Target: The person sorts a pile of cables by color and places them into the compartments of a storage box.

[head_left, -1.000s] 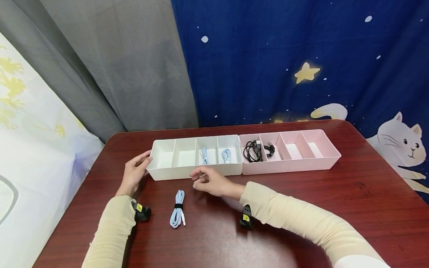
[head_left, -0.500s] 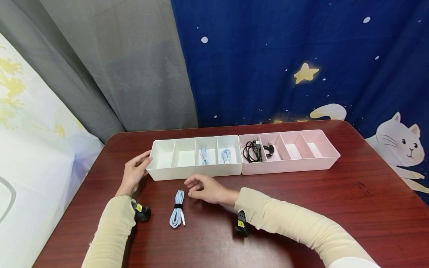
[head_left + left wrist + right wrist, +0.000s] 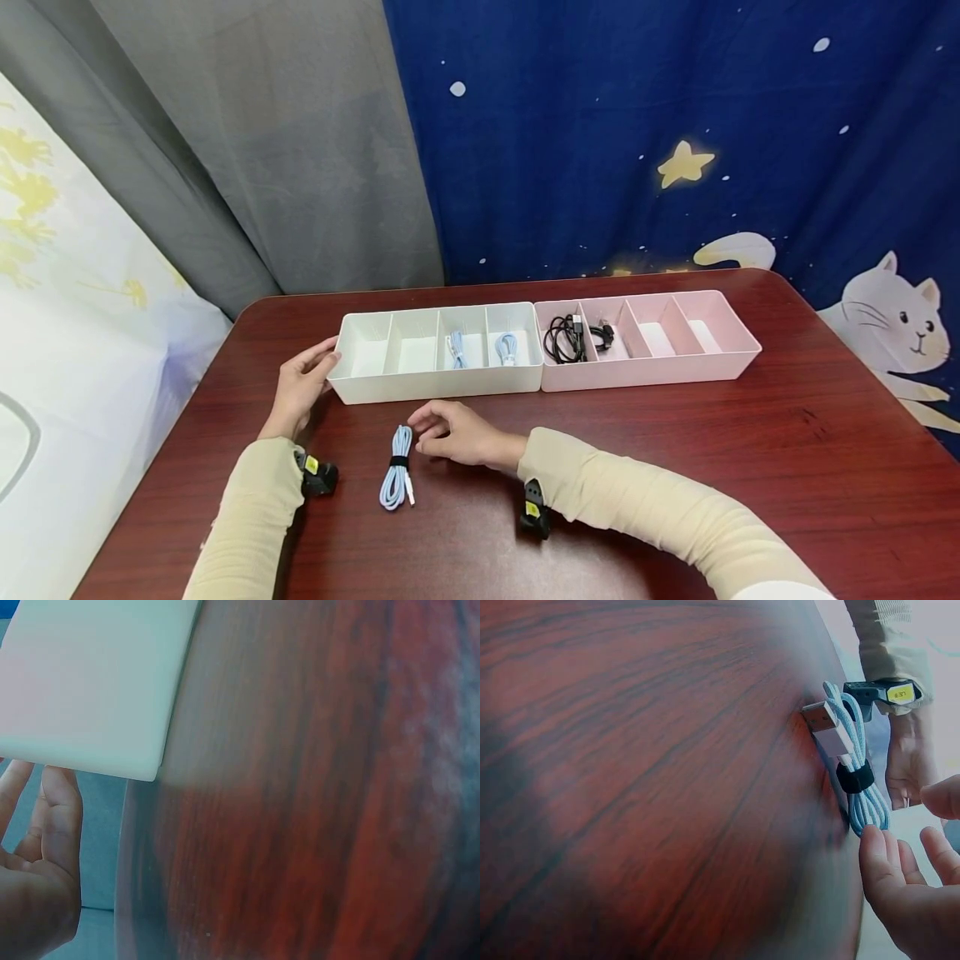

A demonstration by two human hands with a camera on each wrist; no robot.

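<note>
A light blue USB cable (image 3: pixel 397 468), coiled and bound with a black strap, lies on the table in front of the white divided box (image 3: pixel 435 386). My right hand (image 3: pixel 461 433) is just right of the cable's upper end, fingers loosely bent and nothing in them. In the right wrist view its fingertips appear close to the cable's coil (image 3: pixel 855 780); whether they touch cannot be made out. My left hand (image 3: pixel 296 387) rests its fingers against the left end of the white box. The left wrist view shows those fingers at the box's end (image 3: pixel 90 697).
Two smaller blue cables, one a coil (image 3: pixel 506 348), sit in the white box's two right compartments. Against its right end stands a pink divided box (image 3: pixel 652 372), with black cables (image 3: pixel 566 340) in its two left compartments. Curtains (image 3: pixel 570 150) hang behind the table (image 3: pixel 637 467).
My right hand has moved left and nearer to me, from the front of the white box to beside the blue cable. The left hand has stayed at the box's end.
</note>
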